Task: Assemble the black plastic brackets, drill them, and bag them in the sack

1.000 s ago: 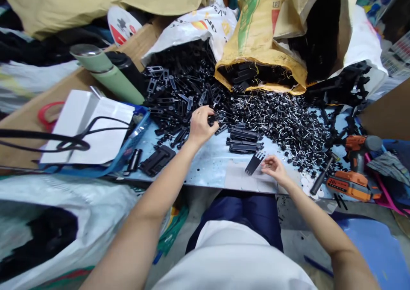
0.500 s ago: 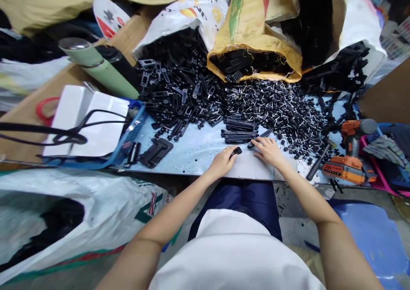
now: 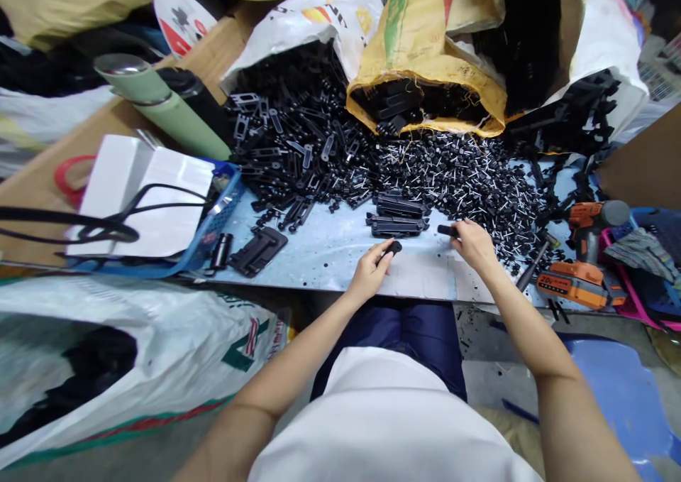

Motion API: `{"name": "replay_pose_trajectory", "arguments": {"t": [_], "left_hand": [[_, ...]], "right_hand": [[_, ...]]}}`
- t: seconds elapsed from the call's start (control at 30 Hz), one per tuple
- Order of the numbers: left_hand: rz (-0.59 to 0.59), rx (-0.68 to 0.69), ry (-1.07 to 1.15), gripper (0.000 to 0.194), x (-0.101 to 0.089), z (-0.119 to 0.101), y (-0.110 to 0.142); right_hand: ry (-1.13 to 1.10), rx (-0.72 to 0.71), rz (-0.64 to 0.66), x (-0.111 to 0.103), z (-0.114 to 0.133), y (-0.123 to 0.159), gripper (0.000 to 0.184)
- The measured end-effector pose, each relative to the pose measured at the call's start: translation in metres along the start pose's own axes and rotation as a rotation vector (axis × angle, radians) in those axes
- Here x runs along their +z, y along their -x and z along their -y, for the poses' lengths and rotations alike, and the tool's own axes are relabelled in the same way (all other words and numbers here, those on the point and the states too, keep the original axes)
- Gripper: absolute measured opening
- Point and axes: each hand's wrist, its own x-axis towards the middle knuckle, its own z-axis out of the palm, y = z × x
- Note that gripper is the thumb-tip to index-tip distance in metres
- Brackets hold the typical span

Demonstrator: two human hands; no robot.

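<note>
My left hand [image 3: 369, 269] is closed on a small black plastic part [image 3: 394, 247], whose rounded end with a hole sticks out past the fingertips. To the right, my right hand [image 3: 474, 244] pinches a short dark bar-shaped part [image 3: 445, 230] that points left. Just beyond both hands lie stacked long black plastic pieces [image 3: 398, 225], side by side on the light blue tabletop [image 3: 319, 248]. Behind them spreads a heap of small black-headed pins with metal shanks [image 3: 457, 177]. Farther left is a pile of black slotted plastic parts [image 3: 298, 148].
An orange cordless drill [image 3: 579, 255] stands at the right, beside a dark-handled tool [image 3: 532, 265]. A blue basket [image 3: 213, 237] with white boxes and a green flask [image 3: 164, 106] are at the left. A yellow sack [image 3: 404, 49] lies open at the back.
My right hand has moved right, lifting the dark bar from beside the stacked pieces. My left hand has turned slightly, showing more of its black part.
</note>
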Motion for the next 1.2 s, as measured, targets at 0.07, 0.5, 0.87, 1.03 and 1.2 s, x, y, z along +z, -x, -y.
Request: {"name": "replay_pose_trajectory", "arguments": {"t": [0.07, 0.5, 0.87, 1.03, 1.2], "left_hand": [[-0.045, -0.031, 0.026, 0.039, -0.001, -0.002, 0.000], [-0.019, -0.115, 0.107, 0.036, 0.021, -0.010, 0.007], [-0.093, 0.277, -0.310, 0.032, 0.021, -0.035, 0.011], [-0.334, 0.381, -0.297, 0.036, 0.033, -0.040, 0.009], [-0.274, 0.164, -0.176, 0.039, 0.033, -0.019, 0.006]], "right_hand": [[0.018, 0.111, -0.030, 0.005, 0.016, 0.015, 0.036], [-0.790, 0.279, -0.050, 0.035, 0.065, 0.045, 0.055], [-1.034, 0.085, -0.040, 0.013, 0.075, 0.030, 0.050], [-1.018, 0.114, -0.190, 0.017, 0.098, 0.030, 0.055], [-0.858, 0.066, -0.079, 0.027, 0.095, 0.021, 0.052]]}}
